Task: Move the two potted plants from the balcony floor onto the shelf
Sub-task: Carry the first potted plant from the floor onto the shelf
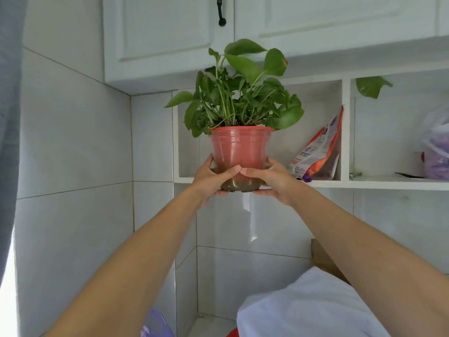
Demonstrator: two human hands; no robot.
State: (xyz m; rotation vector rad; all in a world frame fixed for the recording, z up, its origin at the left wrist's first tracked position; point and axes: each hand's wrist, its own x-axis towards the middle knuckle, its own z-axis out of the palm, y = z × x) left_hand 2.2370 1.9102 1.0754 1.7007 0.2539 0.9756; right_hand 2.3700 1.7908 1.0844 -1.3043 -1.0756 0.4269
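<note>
A leafy green plant in a red plastic pot (239,149) is held up in front of the left compartment of a white wall shelf (364,183). My left hand (213,177) and my right hand (272,178) clasp the pot's lower part from both sides, thumbs meeting in front. The pot's dirty base sits at about the level of the shelf's front edge. In the right compartment a single green leaf (371,86) hangs in from above; whatever it grows from is hidden.
An orange and white bag (320,152) leans in the left compartment's right side. A plastic bag with purple contents (437,152) sits in the right compartment. White cupboards (165,32) hang just above the leaves. Tiled walls form a corner at left. A white cloth-covered object (311,305) lies below.
</note>
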